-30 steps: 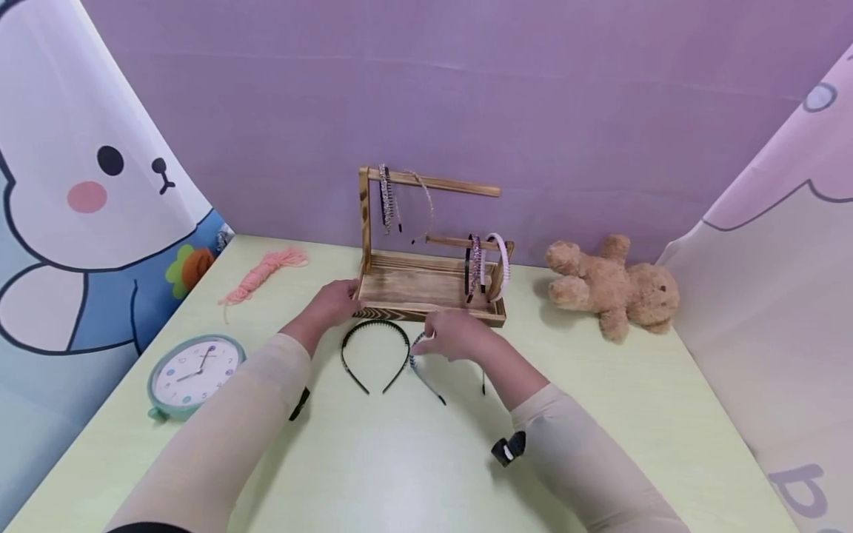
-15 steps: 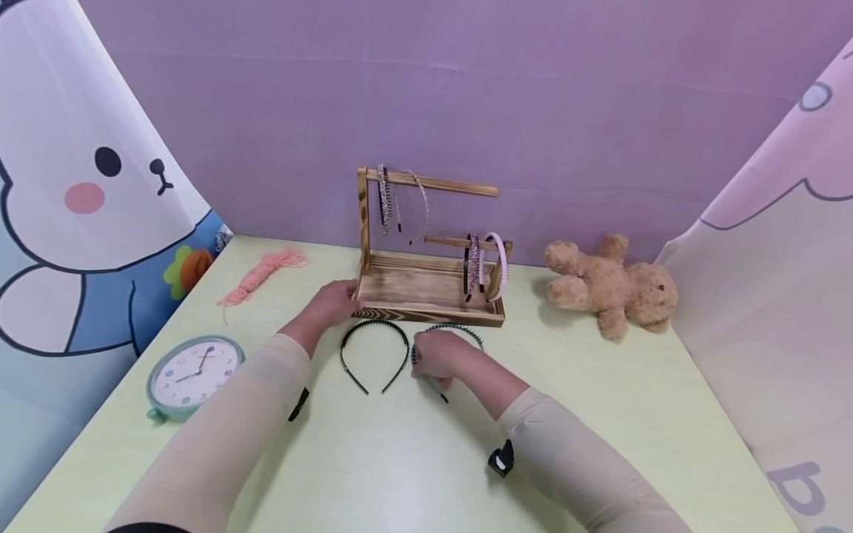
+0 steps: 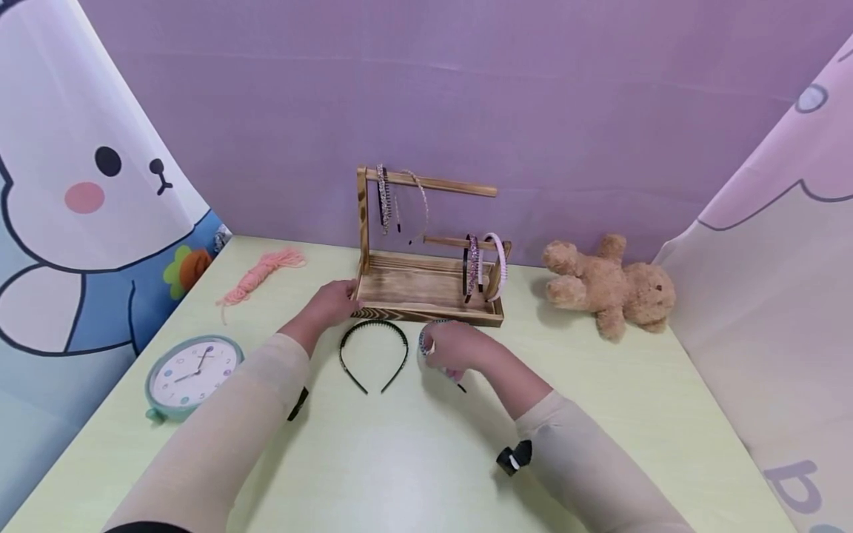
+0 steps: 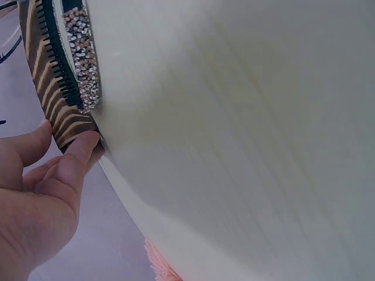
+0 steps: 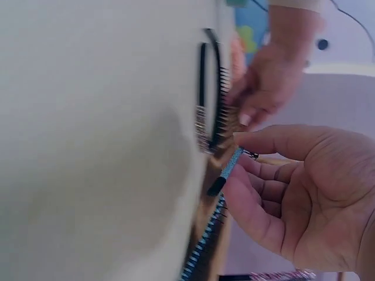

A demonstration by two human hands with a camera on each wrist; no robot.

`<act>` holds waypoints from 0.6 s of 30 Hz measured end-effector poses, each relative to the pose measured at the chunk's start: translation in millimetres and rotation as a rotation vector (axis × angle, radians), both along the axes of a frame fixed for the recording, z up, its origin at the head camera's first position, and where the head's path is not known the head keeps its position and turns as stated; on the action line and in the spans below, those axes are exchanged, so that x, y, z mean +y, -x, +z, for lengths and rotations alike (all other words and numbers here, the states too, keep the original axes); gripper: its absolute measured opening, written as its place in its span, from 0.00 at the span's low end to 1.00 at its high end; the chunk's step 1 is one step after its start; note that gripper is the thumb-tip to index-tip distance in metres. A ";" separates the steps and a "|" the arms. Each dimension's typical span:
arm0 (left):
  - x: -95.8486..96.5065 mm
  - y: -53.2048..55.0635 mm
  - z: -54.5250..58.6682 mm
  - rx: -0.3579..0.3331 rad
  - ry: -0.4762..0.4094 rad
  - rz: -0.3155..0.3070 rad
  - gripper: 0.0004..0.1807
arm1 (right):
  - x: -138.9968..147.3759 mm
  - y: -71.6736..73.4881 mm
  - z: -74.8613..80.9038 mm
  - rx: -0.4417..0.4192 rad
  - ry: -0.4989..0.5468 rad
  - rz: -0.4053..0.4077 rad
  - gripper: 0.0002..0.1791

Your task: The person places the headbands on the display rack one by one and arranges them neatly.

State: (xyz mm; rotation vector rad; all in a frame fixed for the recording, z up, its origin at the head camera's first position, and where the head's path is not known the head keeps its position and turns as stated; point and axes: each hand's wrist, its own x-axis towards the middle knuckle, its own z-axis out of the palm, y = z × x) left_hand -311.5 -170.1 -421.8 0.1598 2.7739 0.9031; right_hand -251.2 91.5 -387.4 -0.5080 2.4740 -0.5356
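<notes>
My left hand (image 3: 329,302) grips the left front corner of a wooden rack (image 3: 413,285), fingers and thumb on either side of its tray wall. In front of the rack, my right hand (image 3: 460,348) pinches a blue headband (image 5: 231,164) between thumb and finger, near one dark tip. The hand covers much of that headband in the head view. Between the hands a black toothed headband (image 3: 375,322) lies on the table, its glittery part (image 4: 84,58) showing in the left wrist view.
A silvery sparkly headband (image 3: 383,200) and others hang from the rack's upper bar (image 3: 460,186). Purple glitter (image 3: 474,266) and pale pink headbands (image 3: 504,274) hang on the lower bar. Around stand a round clock (image 3: 195,376), pink yarn (image 3: 260,277) and a teddy bear (image 3: 606,285).
My right hand has shifted from the headband's top to its left side, then slightly right and up, and the headband's dark tip has moved with it. My left hand stays on the rack.
</notes>
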 end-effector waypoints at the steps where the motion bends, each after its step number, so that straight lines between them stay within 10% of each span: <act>1: -0.2 0.1 -0.3 -0.001 0.001 -0.001 0.32 | 3.0 -0.2 4.8 -0.009 0.020 -0.003 0.11; 18: -0.8 3.0 -3.9 0.002 0.002 0.007 0.33 | 53.2 1.2 47.5 -0.068 0.280 -0.089 0.26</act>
